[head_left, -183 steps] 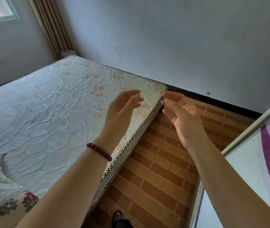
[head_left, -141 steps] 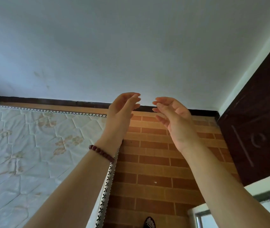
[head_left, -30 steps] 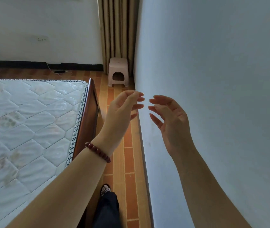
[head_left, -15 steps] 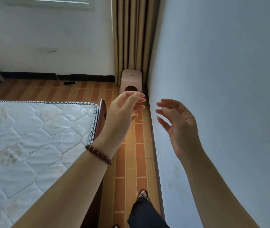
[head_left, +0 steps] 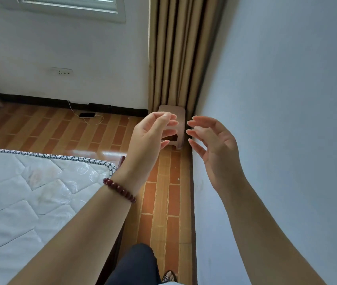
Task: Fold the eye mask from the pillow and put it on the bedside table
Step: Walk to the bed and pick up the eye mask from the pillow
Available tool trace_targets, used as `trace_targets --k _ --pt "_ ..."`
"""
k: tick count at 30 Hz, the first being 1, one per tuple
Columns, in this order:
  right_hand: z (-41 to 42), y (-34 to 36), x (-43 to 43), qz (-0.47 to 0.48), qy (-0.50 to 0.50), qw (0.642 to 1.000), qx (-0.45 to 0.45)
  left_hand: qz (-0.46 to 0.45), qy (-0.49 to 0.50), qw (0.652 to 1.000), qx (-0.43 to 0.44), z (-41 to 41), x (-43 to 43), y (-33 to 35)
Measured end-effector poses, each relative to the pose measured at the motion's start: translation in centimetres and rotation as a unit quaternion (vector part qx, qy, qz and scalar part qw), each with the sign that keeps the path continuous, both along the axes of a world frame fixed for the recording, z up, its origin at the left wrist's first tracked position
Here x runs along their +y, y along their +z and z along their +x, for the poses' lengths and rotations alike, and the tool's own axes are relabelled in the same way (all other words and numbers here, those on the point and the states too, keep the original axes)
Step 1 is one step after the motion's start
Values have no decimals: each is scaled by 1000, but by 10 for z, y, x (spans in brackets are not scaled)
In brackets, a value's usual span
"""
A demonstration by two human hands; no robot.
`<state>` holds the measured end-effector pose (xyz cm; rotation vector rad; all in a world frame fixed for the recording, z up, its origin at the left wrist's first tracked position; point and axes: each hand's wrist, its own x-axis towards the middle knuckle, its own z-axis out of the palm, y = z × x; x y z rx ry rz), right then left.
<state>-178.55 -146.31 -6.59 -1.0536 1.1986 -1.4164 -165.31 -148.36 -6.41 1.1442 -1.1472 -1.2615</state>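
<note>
1. The person holds both hands up in front of them. The left hand (head_left: 149,138) and the right hand (head_left: 217,149) have their palms turned toward each other, fingertips near but not touching.
2. Both hands are empty. The fingers are loose and a little spread, curled around nothing.
3. The eye mask is nowhere I can see. It is not in either hand, nor on the stretch of bare mattress (head_left: 30,192) below and to the left of the left hand. The pillow and the bedside table are out of view too.
4. So I judge the task has not properly begun. The hands look raised in readiness, likely while the person makes their way to the pillow.
5. The wall (head_left: 286,89) is close on the outer side of the right hand, and a narrow strip of floor (head_left: 163,202) runs beneath the hands, between the mattress and the wall. That tight gap may be why the arms stay drawn in together.
6. Just beyond the fingertips a small stool (head_left: 173,109) sits against the curtain (head_left: 173,58) in the corner. I cannot say whether it serves as the bedside table.
7. A bead bracelet (head_left: 119,190) circles the left wrist. Well beyond that hand to the left, a phone (head_left: 87,115) lies on the floor on its cable.
</note>
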Motion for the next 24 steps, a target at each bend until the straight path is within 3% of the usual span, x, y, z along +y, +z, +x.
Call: trace_targets --k 19,24 --pt "27 -9 -364 15 52 997 -49 17 24 1000 6 27 -362 0" --pt "27 -12 -468 26 89 994 -66 27 80 996 23 28 -453 -5"
